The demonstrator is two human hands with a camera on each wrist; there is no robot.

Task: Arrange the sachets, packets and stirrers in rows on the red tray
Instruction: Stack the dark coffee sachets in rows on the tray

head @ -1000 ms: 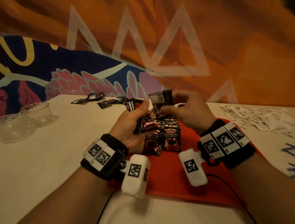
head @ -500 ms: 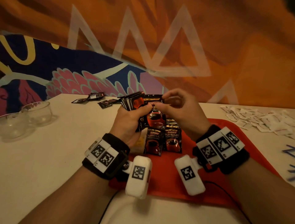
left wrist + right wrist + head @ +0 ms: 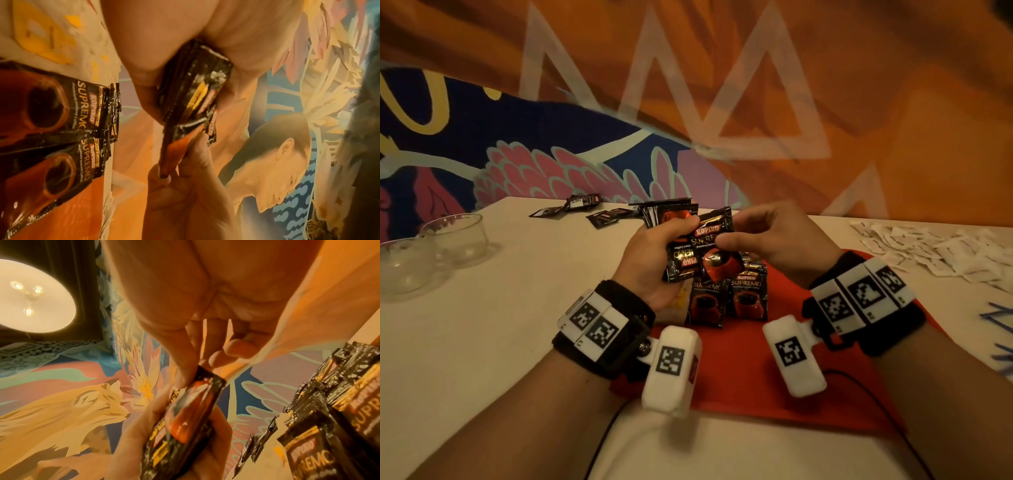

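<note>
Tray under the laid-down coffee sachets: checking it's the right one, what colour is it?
Red; the tray shows best in the head view.

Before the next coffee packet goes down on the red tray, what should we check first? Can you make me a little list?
1. Right hand pinches one black-and-red coffee sachet firmly: ok.
2. That sachet is free of the stack of black coffee sachets in the left hand: cannot tell, they overlap.
3. Left hand grips the stack securely: ok.
4. Bare space on the flat red tray nearer the person: ok.
5. The two black sachets lying on the tray sit side by side, printed side up, to line up with: ok.
6. Sachet in the right hand faces printed side up: ok in the head view.
</note>
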